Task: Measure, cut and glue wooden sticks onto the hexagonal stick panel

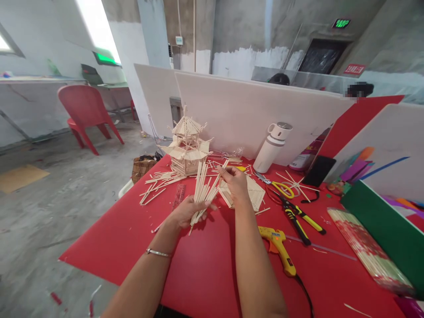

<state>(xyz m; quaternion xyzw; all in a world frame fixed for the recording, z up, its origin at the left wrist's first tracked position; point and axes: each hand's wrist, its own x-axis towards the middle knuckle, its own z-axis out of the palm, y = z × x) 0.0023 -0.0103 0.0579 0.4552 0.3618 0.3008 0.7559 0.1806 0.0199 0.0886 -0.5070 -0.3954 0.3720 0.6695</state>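
Note:
My left hand point(191, 211) is closed around a loose bundle of thin wooden sticks point(201, 187), which fan out upward. My right hand point(233, 179) pinches the upper part of a stick point(218, 176) at the bundle's right side. Just behind the right hand lies a flat, many-sided panel of sticks point(254, 194). Beyond the bundle stands a tiered pagoda model point(188, 148) built of the same sticks. More loose sticks point(162, 179) are scattered to its left, near a clear red-tinted ruler point(179, 196).
On the red table point(198, 269) to the right lie a yellow glue gun point(280, 249), pliers point(298, 216), and yellow-handled scissors point(281, 187). A white bottle point(272, 148) stands before a white partition point(245, 110). A packet of sticks point(367, 247) rests beside a green box point(380, 229).

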